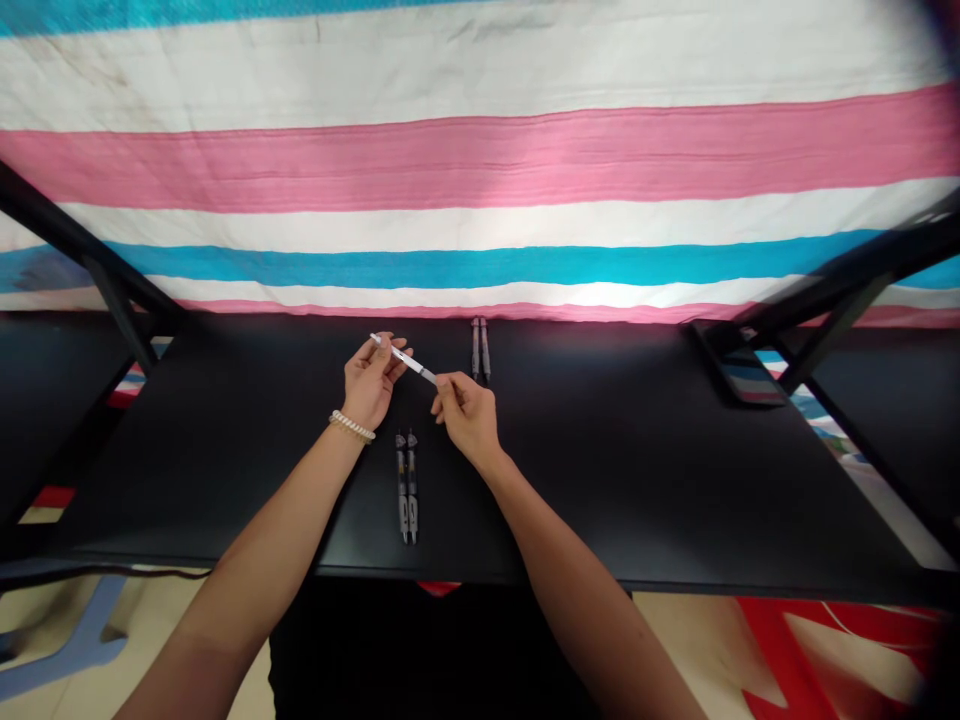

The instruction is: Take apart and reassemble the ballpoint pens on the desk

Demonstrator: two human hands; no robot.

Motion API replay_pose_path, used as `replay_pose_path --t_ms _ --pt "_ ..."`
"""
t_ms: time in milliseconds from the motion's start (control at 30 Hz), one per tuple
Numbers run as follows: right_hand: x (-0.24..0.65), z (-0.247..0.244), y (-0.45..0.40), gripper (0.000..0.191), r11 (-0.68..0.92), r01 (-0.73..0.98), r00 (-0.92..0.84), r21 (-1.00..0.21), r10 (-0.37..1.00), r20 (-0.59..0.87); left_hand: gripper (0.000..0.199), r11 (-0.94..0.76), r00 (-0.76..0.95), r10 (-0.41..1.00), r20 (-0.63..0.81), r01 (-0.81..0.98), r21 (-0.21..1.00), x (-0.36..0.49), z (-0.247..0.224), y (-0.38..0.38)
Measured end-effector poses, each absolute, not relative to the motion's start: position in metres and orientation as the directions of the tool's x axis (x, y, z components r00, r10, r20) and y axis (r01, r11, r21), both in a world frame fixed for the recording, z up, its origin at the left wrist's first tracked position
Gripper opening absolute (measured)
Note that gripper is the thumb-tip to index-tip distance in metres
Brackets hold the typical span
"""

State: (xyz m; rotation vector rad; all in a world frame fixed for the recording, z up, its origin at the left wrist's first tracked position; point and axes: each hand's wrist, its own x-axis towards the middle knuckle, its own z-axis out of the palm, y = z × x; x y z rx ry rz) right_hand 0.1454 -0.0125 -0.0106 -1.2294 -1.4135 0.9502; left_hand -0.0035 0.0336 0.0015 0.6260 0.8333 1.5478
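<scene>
A: What's on cam, how many pens?
B: I count 5. 1 white pen [405, 360], mid-frame, held between both hands above the black table [600, 470].
A: Fingers?
B: Left hand [367, 382] pinches the barrel btw thumb & fingertips. Right hand [469, 415] has thumb & index pressed together at the pen's lower end, rest curled.
A: Others?
B: 2 dark pens [403, 488] lie side by side just below the hands, lower centre. Second pair of dark pens [480, 350] lies side by side at the far table edge, upper centre. I see 1 beaded bracelet [352, 427] on left wrist, and a striped tarp [480, 160] fills the top of frame.
</scene>
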Motion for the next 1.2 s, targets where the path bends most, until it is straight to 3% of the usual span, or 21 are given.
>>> replay_pose_path --t_ms 900,1200 --pt "0.1487 -0.0105 -0.0123 0.029 0.264 0.366 -0.059 -0.892 0.964 0.260 0.030 -0.010 -0.103 0.993 -0.057 -0.556 0.831 -0.0020 0.0022 0.0305" --pt "0.1512 -0.0134 -0.0111 0.041 0.243 0.412 -0.074 -0.878 0.970 0.234 0.029 0.056 0.001 0.998 -0.068 -0.577 0.815 -0.0034 0.0061 0.0299"
